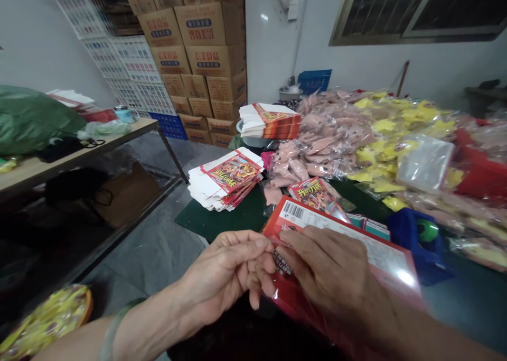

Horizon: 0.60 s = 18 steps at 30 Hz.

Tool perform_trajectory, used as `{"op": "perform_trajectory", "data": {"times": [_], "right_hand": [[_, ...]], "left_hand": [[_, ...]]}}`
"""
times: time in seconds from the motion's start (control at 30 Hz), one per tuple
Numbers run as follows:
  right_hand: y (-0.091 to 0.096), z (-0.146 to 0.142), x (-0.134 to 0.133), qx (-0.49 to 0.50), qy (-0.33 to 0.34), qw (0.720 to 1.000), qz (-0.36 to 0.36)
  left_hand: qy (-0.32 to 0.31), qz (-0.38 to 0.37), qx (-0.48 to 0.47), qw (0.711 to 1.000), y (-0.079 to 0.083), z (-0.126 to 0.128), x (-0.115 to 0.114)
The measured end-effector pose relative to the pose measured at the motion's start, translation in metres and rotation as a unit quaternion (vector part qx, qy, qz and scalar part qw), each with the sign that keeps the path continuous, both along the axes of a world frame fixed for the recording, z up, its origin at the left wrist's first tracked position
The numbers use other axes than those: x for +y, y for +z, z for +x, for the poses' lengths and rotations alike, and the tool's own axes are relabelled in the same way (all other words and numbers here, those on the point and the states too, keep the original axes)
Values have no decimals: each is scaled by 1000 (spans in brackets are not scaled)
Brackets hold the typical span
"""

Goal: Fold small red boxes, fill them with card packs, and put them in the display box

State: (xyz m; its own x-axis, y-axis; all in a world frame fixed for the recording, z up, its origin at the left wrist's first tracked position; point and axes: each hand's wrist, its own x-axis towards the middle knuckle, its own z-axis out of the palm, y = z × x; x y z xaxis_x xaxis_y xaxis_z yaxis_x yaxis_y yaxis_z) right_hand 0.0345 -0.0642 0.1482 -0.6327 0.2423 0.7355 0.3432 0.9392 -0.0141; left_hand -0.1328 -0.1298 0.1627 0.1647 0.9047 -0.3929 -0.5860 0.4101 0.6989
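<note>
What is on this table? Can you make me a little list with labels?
Left hand: pinches the near corner of the red box
Right hand: lies on the red box, fingertips at that same corner; its grip is hidden
Beside them: stack of flat printed boxes on the green mat
Further back: second stack, pink bags, yellow bags
By the wall: brown cartons

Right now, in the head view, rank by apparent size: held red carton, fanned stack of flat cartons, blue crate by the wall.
1. The red glossy flat carton, though it is nearest the camera.
2. The fanned stack of white-and-red flat cartons.
3. The blue plastic crate, farthest off, so true size is unsure.
</note>
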Motion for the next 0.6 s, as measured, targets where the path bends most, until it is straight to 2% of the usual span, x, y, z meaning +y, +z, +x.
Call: {"op": "perform_trajectory", "data": {"times": [0.2,0.3,0.47,0.6], "right_hand": [[-2,5,-1,-40,35,998,-42],[0,4,0,-17,30,999,-40],[13,-3,-2,35,46,992,-110],[18,-7,-4,16,47,995,-82]], "left_hand": [[0,65,58,996,0,6,-4],[13,94,107,990,-1,6,-3],[14,127,176,976,-5,7,-2],[19,147,242,959,-7,9,-2]]}}
